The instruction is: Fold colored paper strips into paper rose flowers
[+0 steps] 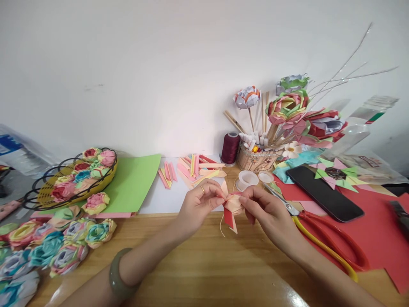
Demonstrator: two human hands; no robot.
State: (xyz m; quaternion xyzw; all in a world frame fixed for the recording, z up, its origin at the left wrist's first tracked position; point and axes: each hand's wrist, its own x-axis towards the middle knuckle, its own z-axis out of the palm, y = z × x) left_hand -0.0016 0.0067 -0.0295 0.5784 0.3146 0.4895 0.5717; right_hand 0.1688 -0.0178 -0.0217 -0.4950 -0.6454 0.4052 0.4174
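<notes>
Above the wooden table, a partly formed paper flower [234, 205] in peach and red is held between my two hands. My left hand [204, 200] pinches its left side with thumb and forefinger. On the other side, my right hand [260, 207] grips the paper edge between thumb and fingers. A thin pale cord [221, 226] hangs below the flower, and a red folded strip [228, 218] points downward. Behind the hands lie folded paper strips [200, 166] in pink, peach and yellow on a white sheet. A white spool [247, 180] stands just behind my right hand.
Finished paper flowers [67, 247] crowd the left, beside a yellow basket [110, 177] of more. At right are scissors [341, 238], a black phone [326, 194] and red paper [377, 230]. A maroon thread cone [230, 148] and a wooden pot [257, 160] of paper flowers stand at the wall.
</notes>
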